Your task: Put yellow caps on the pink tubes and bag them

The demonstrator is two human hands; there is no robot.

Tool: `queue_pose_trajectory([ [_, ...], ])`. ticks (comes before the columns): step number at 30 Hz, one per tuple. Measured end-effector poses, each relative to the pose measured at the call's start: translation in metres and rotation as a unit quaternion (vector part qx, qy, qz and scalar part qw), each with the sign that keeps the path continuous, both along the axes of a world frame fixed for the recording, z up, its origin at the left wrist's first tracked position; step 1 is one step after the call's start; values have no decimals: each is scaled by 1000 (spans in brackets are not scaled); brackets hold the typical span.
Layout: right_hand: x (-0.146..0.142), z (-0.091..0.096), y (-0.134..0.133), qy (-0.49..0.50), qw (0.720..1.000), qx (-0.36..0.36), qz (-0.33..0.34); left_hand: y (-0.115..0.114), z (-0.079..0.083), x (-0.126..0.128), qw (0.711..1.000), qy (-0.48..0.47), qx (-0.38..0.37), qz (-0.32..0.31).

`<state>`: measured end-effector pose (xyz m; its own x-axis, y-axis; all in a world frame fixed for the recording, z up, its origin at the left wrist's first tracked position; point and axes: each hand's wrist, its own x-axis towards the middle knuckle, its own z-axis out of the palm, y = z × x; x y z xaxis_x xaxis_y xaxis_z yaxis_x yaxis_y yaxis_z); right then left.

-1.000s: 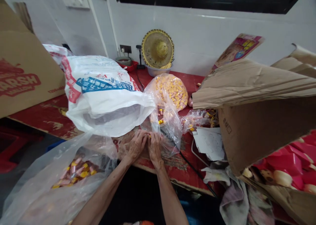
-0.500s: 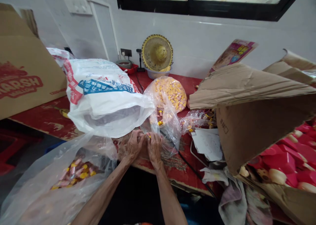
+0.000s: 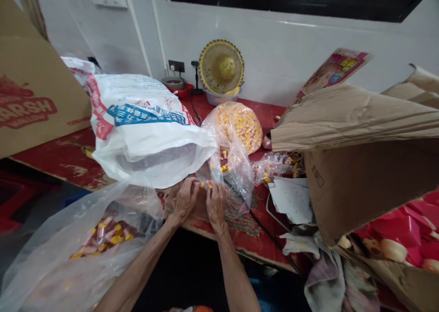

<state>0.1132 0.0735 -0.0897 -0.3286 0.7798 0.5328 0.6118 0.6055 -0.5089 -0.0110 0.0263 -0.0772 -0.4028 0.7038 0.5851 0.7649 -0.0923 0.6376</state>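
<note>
My left hand (image 3: 187,198) is at the front of the table, its fingers pinched on a small yellow piece (image 3: 202,185). Close beside it, my right hand (image 3: 216,203) pinches a small pink-and-yellow piece (image 3: 208,184); its fingertips partly cover it. Just beyond the hands lies an open clear bag (image 3: 240,161), with a few pink-and-yellow pieces near its mouth and a full round bulge of them (image 3: 240,124) behind. To the left, another clear plastic bag (image 3: 44,252) hangs at the table edge with larger-looking pink-and-yellow pieces (image 3: 106,234) inside.
A white printed sack (image 3: 147,134) lies left of centre, its mouth towards me. Cardboard boxes stand at left (image 3: 30,97) and right (image 3: 329,188), the right one holding red items (image 3: 391,230). White papers (image 3: 291,200), a rag (image 3: 324,273) and a black cable (image 3: 264,232) lie at right.
The view has tipped slightly downward. A yellow piece now shows at my left fingertips, and more of the piece in my right hand is visible. Both hands stay in nearly the same place.
</note>
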Motion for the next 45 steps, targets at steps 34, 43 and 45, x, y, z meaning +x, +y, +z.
queue_pose_trajectory([
  [34, 0, -1, 1, -19, 1000, -17, 15, -10, 14, -2, 998, 29, 52, 33],
  [43, 2, 1, 0, -29, 999, -18, 13, 1, 3, -1, 998, 53, -9, -15],
  [45, 2, 3, 0, -18, 1000, -17, 18, -2, 4, -1, 999, 49, 5, -11],
])
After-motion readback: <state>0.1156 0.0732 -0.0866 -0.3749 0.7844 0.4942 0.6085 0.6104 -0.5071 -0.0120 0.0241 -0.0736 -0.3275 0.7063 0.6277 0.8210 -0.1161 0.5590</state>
